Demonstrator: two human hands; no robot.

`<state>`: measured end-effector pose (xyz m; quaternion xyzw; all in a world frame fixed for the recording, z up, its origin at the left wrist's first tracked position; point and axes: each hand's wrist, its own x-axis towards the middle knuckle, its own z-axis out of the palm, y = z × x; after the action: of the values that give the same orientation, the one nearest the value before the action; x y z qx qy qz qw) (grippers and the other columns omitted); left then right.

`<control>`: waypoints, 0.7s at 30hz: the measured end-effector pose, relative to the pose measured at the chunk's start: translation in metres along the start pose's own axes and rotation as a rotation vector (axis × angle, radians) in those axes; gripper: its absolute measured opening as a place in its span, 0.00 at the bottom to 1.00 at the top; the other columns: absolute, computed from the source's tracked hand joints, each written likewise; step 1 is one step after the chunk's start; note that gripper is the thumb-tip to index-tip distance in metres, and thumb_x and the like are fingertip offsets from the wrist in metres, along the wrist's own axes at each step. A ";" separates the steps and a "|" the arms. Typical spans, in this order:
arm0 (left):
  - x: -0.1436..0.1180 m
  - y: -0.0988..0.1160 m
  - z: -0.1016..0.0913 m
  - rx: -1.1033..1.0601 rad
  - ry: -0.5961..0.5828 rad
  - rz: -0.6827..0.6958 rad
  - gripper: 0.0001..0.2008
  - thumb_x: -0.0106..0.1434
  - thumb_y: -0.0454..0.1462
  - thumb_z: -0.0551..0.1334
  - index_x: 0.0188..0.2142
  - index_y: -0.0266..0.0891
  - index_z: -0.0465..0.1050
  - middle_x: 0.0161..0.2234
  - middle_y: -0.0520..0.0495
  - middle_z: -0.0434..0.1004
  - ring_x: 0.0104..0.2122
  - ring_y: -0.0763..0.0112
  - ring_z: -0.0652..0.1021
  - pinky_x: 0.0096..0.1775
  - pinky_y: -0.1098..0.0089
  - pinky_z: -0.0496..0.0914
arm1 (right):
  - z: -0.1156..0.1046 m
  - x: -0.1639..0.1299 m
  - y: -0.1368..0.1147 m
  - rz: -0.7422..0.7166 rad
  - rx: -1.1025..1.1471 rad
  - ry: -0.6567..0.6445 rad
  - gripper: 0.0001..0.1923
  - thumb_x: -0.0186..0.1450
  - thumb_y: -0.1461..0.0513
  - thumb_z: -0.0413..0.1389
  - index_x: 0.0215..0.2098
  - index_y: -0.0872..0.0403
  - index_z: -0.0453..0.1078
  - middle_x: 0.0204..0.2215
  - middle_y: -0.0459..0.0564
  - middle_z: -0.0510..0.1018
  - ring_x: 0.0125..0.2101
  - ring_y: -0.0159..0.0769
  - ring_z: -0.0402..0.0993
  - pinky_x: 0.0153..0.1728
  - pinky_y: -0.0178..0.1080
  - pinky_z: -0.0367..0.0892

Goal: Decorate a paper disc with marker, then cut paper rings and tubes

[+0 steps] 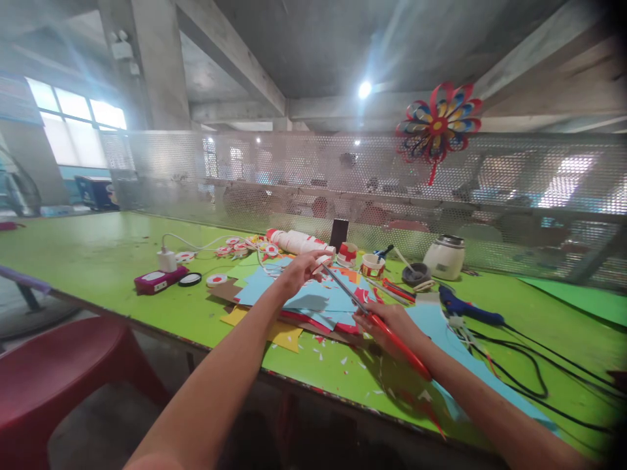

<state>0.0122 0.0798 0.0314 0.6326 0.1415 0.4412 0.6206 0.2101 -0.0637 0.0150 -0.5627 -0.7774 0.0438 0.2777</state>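
Note:
My right hand (385,318) is wrapped round a pair of scissors (347,286) with long metal blades and red handles. The blades point up and left, their tips at a small white piece with some red (322,263). Pinched around that piece are the fingers of my left hand (301,271). Whether the blades are parted cannot be made out. Under both hands lie light blue paper sheets (313,297), strewn with white and red scraps. Yellow paper (287,335) sticks out toward the table's front edge.
Behind the hands are a white-and-red roll (298,241), a dark phone (339,233) and paper cups (373,266). A blue glue gun (470,308) with black cables lies right. A purple power strip (159,279) sits left, a red stool (63,352) below. A perforated screen (304,170) borders the table.

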 end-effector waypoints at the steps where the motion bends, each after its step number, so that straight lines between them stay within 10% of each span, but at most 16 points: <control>1: 0.000 -0.001 -0.001 0.000 -0.001 -0.016 0.26 0.46 0.33 0.54 0.46 0.32 0.72 0.33 0.44 0.76 0.27 0.72 0.72 0.30 0.71 0.66 | 0.000 0.001 0.000 0.003 -0.001 -0.003 0.17 0.63 0.53 0.49 0.30 0.55 0.75 0.24 0.51 0.79 0.26 0.39 0.75 0.29 0.37 0.63; 21: -0.004 0.006 -0.004 -0.199 0.012 0.001 0.24 0.43 0.32 0.55 0.42 0.32 0.74 0.36 0.40 0.78 0.31 0.67 0.76 0.30 0.71 0.66 | -0.022 -0.005 -0.006 0.071 0.302 -0.186 0.19 0.62 0.52 0.50 0.41 0.57 0.72 0.19 0.45 0.74 0.19 0.33 0.70 0.23 0.36 0.68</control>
<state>0.0045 0.0785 0.0341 0.5653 0.1002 0.4571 0.6793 0.2169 -0.0759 0.0335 -0.5350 -0.7641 0.2218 0.2840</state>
